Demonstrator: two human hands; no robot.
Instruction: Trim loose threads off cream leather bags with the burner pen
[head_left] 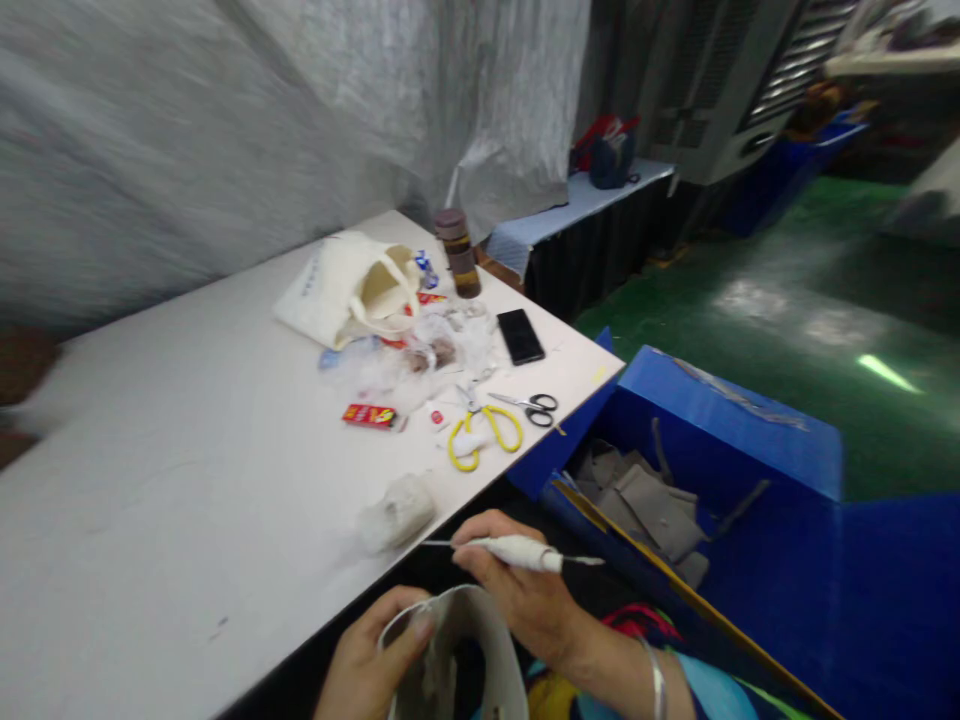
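Observation:
My left hand (379, 650), at the bottom of the view, is closed on the edge of a pale grey, curved piece (504, 640) that looks like soft leather or fabric. Its thumb lies inside the rim, and the lower part runs out of view. Just right of it, my right hand (525, 595) grips a white-handled awl-like tool (525, 552). A thin metal spike points left from the handle, and a narrow metal tip sticks out on the right. On the table edge nearby sits a whitish, blurred bundle (401, 510), apart from both hands.
The white table (187, 480) holds yellow-handled scissors (495, 425), black-handled scissors (538, 408), a phone (520, 336), a red packet (369, 416), a cloth bag (330, 285), plastic bags (457, 345) and a bottle (459, 255). A blue bin (735, 420) with grey pieces (645, 505) stands right.

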